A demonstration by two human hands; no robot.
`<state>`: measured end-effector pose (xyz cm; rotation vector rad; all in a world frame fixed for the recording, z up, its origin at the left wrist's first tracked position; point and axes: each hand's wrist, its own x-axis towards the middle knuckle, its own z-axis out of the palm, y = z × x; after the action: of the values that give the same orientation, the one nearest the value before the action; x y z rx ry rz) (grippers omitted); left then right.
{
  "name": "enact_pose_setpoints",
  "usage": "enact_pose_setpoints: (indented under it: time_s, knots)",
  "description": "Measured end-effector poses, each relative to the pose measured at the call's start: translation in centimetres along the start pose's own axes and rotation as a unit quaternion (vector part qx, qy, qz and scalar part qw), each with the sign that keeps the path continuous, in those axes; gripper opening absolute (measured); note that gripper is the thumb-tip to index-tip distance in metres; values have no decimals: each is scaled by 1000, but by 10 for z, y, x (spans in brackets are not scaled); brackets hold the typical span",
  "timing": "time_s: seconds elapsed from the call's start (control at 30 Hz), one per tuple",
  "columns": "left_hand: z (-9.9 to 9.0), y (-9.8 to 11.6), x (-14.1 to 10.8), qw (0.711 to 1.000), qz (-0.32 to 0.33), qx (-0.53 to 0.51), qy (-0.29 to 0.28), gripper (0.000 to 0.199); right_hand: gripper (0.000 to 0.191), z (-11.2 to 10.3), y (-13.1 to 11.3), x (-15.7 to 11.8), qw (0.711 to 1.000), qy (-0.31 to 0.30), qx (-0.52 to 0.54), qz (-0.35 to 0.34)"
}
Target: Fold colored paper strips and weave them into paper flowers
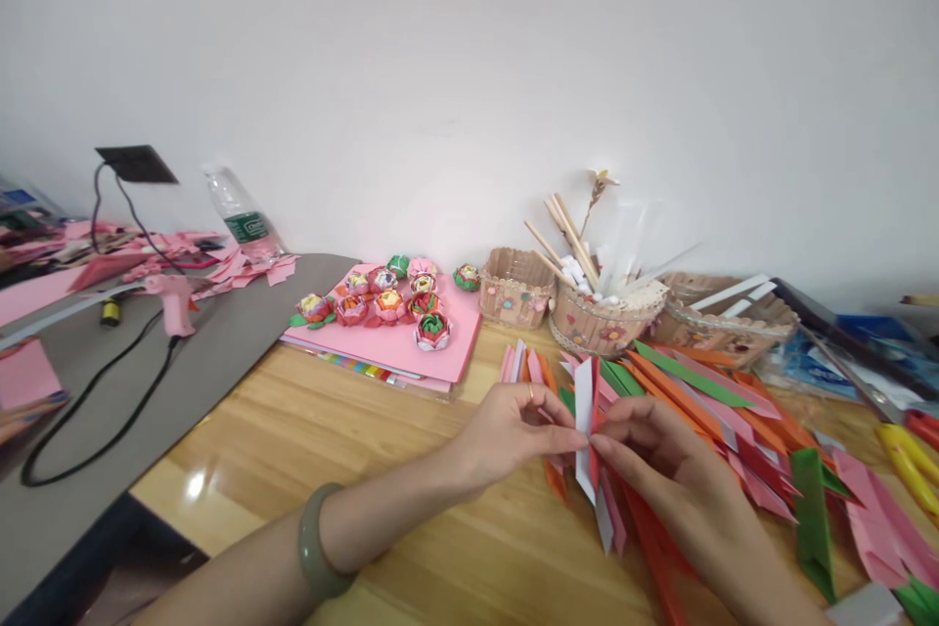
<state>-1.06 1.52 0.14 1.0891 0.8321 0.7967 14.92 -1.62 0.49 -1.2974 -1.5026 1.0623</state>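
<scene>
Between my two hands is a folded paper strip [585, 411], white on one face and pinkish red on the other, held upright over the table. My left hand [510, 435], with a ring and a green bangle on its wrist, pinches the strip's left side between thumb and fingers. On the other side my right hand [660, 455] pinches it with thumb and fingertips. Below and around the hands lie several folded paper strips [734, 411] in pink, orange, green and red.
Several folded paper flowers [388, 305] sit on pink paper sheets [459, 337]. Behind are a decorated basket [514, 289] and a basket of sticks [608, 323]. Yellow-handled scissors [910, 465] lie right. Leftward are a glue gun [174, 303], a bottle [245, 215] and another person's hand [33, 414].
</scene>
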Motion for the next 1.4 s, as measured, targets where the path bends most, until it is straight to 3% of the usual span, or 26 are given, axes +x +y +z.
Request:
enact_pose_setpoints:
  time_s: [0.13,0.4,0.57,0.77,1.07,1.3,1.4]
  knots:
    - [-1,0,0,1000,-2,5,-25,34,32,-2,2,3,996,-16,65,62]
    - [-5,0,0,992,56,102,-41,30,25,-6,-1,0,997,-51,-21,63]
    - [-4,-2,2,998,40,50,-21,35,27,-6,-2,-2,993,-76,-82,39]
    - [-2,8,-1,999,5,33,-27,44,33,-5,-4,1,991,-89,-60,85]
    - [-4,8,-2,998,-18,-18,-51,27,30,-4,-4,2,983,-143,-34,108]
    - [-6,8,1,992,-12,-127,8,28,40,-1,-1,-2,982,-163,4,94]
    - [-7,10,2,990,-12,-140,27,29,35,0,-2,-4,981,-175,-17,86]
